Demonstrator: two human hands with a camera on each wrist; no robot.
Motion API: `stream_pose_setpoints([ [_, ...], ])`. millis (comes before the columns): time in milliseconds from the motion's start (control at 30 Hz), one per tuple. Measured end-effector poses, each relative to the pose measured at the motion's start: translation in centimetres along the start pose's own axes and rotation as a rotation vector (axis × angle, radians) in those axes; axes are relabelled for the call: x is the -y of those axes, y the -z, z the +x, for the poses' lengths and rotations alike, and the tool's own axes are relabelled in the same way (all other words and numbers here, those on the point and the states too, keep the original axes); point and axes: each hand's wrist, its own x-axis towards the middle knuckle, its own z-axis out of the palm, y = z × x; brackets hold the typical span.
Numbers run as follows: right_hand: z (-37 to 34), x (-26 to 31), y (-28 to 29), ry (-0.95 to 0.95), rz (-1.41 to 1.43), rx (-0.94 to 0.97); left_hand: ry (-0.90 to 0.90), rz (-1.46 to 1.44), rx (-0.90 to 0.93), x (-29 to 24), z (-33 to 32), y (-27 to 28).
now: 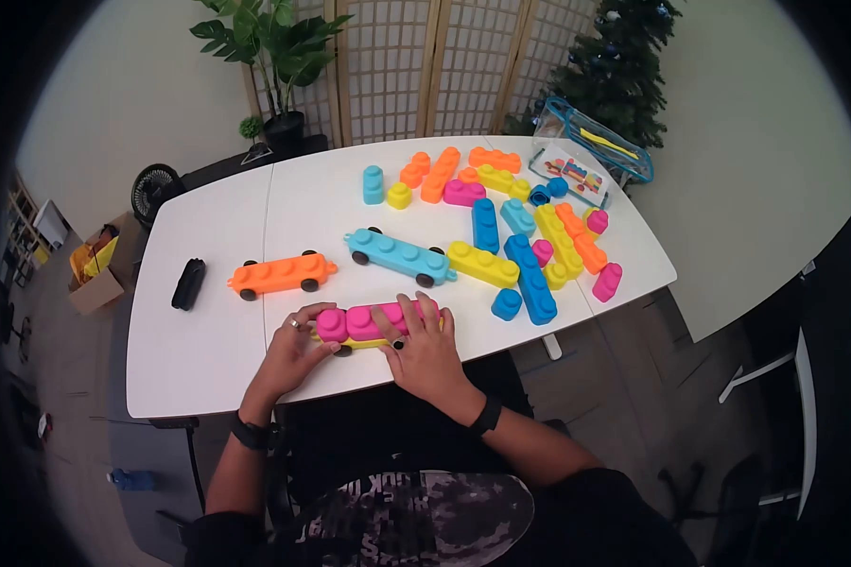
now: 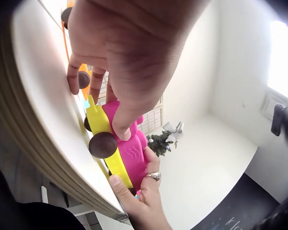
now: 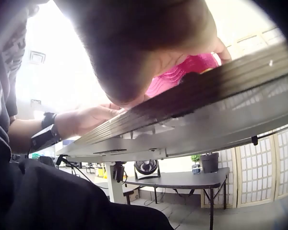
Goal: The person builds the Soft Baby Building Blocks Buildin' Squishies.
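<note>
Near the table's front edge, pink blocks [image 1: 361, 322] sit on a yellow wheeled base [image 1: 367, 344]. The left hand [image 1: 293, 354] holds the left end, thumb on the near side and fingers behind. Over the right part lies the right hand [image 1: 427, 357], its fingers across the top and its thumb at the near side. In the left wrist view, the left thumb presses the pink block [image 2: 134, 155] above the yellow base [image 2: 117, 165], and the right hand [image 2: 149, 201] grips the far end. The right wrist view shows pink [image 3: 175, 79] beyond the right hand [image 3: 149, 57].
An orange wheeled base [image 1: 279, 275] and a light blue one [image 1: 397, 256] stand behind the hands. Loose blocks, such as a long blue one [image 1: 530, 280], cover the right side. A black case [image 1: 188, 284] lies left; a clear bag [image 1: 586, 142] is at the back right.
</note>
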Motion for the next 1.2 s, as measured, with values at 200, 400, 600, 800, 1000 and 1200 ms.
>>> stream_pose_setpoints([
  [200,1.8,0.3,4.5,0.083,0.071,0.265,0.040,-0.117,-0.048,2.2,-1.2,-0.4],
  [400,8.8,-3.8,9.6,0.205,0.236,0.713,-0.003,0.054,-0.007,0.6,-1.2,0.0],
  [600,21.4,-10.2,5.6,-0.034,0.174,0.340,-0.072,0.091,-0.002,1.1,-1.0,0.3],
  [800,25.4,-17.2,-5.7,0.076,-0.063,0.399,-0.085,0.096,-0.004,0.8,-1.0,0.6],
  [1000,25.4,-17.7,-7.5,0.059,-0.037,0.328,-0.104,0.111,-0.014,1.4,-1.1,0.6],
  [1200,25.8,-17.9,-7.4,0.107,-0.248,0.309,-0.069,0.069,-0.004,1.1,-1.0,0.6],
])
